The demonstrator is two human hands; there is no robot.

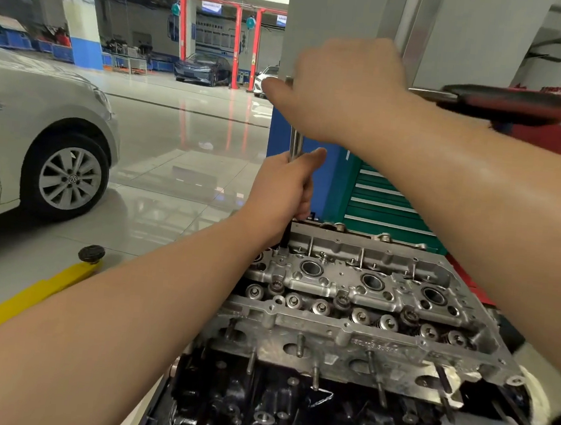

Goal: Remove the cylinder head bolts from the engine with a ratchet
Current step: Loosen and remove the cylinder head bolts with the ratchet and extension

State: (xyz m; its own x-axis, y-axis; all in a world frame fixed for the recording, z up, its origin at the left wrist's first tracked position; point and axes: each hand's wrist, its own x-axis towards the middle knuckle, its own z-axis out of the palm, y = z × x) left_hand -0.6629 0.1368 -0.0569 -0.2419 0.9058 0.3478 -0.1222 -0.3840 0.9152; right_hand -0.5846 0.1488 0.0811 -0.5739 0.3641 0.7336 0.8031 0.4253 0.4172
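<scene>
Left hand (283, 188) is wrapped around the upright extension bar (295, 145) over the engine's (348, 308) far-left corner, right hand (339, 87) clenched over the top of the ratchet (502, 104), handle sticking right. Shiny tiled floor (180, 168), silver car (22, 139) on the left.

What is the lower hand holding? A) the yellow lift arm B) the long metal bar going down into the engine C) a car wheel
B: the left hand grips the metal bar standing upright over the engine.
</scene>
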